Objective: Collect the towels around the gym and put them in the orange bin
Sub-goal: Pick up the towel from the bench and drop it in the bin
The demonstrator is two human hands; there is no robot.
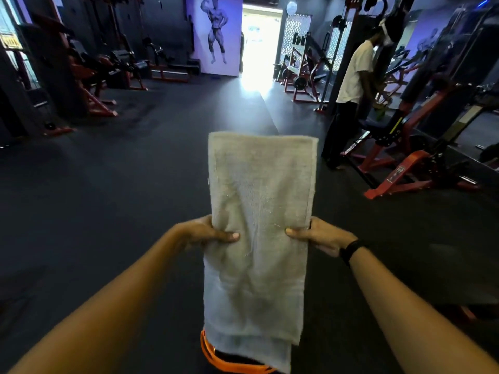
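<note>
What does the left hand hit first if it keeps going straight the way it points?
The towel: the left hand already grips its left edge, pointing forward and inward. Past the cloth, probably the right hand on the opposite edge; depth is unclear.

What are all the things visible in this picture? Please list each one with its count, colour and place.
towel: one, pale grey-beige, centre, held up lengthwise over the bin
orange bin: one, orange rim, bottom centre, mostly hidden behind the towel
floor: one, dark grey, across the room
exercise machines: several, red and black frames, along the left and right sides
wall poster: one, bodybuilder figure on a light panel, far wall
doorway: one, bright white, far centre
other person: one, white shirt and dark trousers, standing right
wristband: one, black, on the right wrist
left hand: grips the towel's left edge
right hand: grips the towel's right edge
</note>
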